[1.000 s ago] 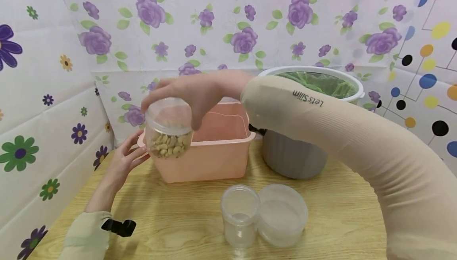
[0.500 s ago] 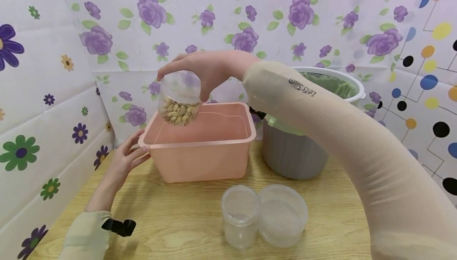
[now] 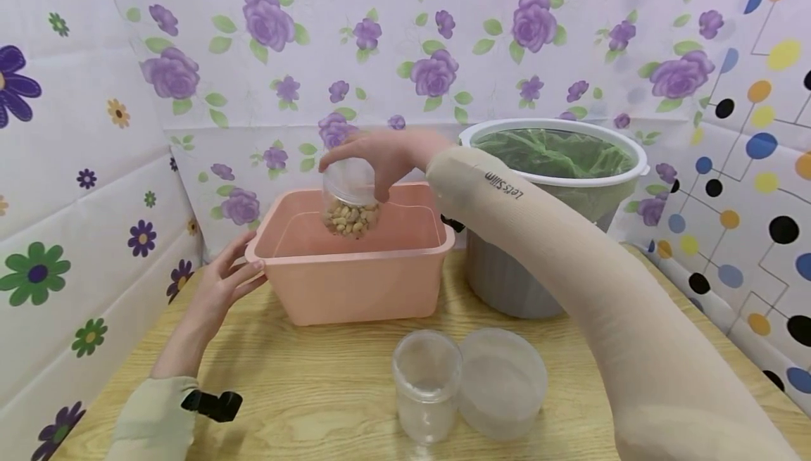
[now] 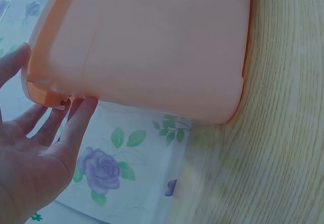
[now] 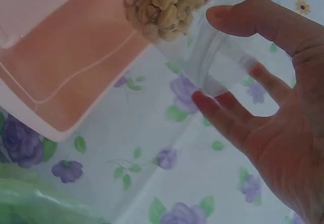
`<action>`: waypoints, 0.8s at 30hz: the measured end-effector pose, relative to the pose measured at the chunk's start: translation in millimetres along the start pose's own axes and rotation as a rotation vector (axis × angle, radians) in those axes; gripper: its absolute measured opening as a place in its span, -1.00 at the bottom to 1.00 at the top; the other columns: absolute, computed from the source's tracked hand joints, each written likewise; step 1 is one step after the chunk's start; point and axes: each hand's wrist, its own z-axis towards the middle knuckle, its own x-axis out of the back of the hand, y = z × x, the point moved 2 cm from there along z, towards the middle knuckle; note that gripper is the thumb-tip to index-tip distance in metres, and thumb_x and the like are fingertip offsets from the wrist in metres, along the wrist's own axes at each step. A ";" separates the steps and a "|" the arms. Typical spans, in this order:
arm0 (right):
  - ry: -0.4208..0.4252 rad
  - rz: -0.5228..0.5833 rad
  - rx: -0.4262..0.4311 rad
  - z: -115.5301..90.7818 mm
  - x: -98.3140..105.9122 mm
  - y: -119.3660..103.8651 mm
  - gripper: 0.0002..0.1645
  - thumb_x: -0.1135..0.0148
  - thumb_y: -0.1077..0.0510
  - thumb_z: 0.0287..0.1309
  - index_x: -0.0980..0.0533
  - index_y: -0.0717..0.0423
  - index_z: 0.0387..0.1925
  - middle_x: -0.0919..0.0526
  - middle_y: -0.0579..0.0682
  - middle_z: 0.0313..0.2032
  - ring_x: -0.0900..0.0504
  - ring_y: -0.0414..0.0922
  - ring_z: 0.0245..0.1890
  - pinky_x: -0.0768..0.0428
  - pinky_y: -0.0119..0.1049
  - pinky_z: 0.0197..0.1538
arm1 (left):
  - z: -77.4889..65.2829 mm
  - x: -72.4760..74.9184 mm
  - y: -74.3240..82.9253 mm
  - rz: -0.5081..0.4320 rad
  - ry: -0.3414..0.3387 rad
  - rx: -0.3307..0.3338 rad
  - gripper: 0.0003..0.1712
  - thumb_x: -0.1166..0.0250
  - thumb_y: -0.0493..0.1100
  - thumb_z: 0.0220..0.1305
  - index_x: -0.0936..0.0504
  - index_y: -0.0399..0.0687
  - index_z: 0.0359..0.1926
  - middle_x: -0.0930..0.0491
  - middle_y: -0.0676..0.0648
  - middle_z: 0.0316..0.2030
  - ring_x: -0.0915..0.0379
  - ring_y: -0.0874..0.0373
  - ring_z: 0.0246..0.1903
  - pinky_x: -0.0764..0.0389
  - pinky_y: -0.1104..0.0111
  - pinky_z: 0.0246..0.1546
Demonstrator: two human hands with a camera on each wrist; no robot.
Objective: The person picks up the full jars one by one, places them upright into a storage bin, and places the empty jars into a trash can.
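Observation:
My right hand (image 3: 388,155) grips a clear plastic jar (image 3: 350,178) from above, thumb on the near side. Pale nuts that look like cashews (image 3: 350,219) lie in its lower part. In the right wrist view the same jar of cashews (image 5: 167,6) shows between thumb and fingertips. The jar is over the opening of a pink plastic tub (image 3: 355,288), slightly tilted. My left hand (image 3: 222,274) holds the tub's left rim; in the left wrist view its fingers (image 4: 81,118) touch the tub on either side of the rim.
A clear open jar (image 3: 427,387) stands on the wooden table (image 3: 304,405) in front of the tub, beside a wider round clear container (image 3: 503,383). To the tub's right stands a grey bin (image 3: 507,271) with a green liner (image 3: 564,151). Patterned sheets (image 3: 380,39) hang behind and at both sides.
My right hand has carried the jar of cashews rightward, up over the tub's front rim and then down above its opening. The left hand and the tub stay where they were.

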 end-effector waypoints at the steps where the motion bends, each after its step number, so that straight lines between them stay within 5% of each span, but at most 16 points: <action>1: -0.017 0.011 -0.006 1.4 -5.0 2.0 0.20 -0.42 0.30 -0.17 -0.14 -0.61 0.41 -0.06 -0.15 0.54 -0.15 -0.05 0.44 -0.52 -0.16 0.06 | -0.1 -0.2 0.0 -0.002 0.000 -0.001 -0.20 -0.13 -0.21 0.45 0.04 -0.08 0.57 -0.32 0.18 0.17 -0.48 0.50 0.02 -0.64 0.56 -0.03; 13: -0.132 -0.054 0.020 11.0 -50.7 8.7 0.26 -0.41 0.40 -0.22 -0.17 -0.66 0.40 -0.10 -0.14 0.53 -0.23 -0.05 0.42 -0.58 -0.21 -0.08 | 0.6 -0.6 2.3 -0.023 -0.002 -0.022 -0.21 -0.12 -0.24 0.44 0.02 -0.10 0.56 -0.35 0.16 0.17 -0.50 0.48 0.02 -0.64 0.54 -0.03; 24: -0.166 -0.045 0.089 17.9 -54.3 6.8 0.25 -0.35 0.50 -0.22 -0.19 -0.52 0.42 -0.09 -0.09 0.52 -0.29 -0.01 0.34 -0.53 -0.31 -0.24 | 0.1 0.5 0.1 -0.015 -0.020 -0.016 -0.21 -0.12 -0.20 0.45 0.02 -0.06 0.57 -0.32 0.13 0.21 -0.47 0.49 0.05 -0.63 0.52 0.01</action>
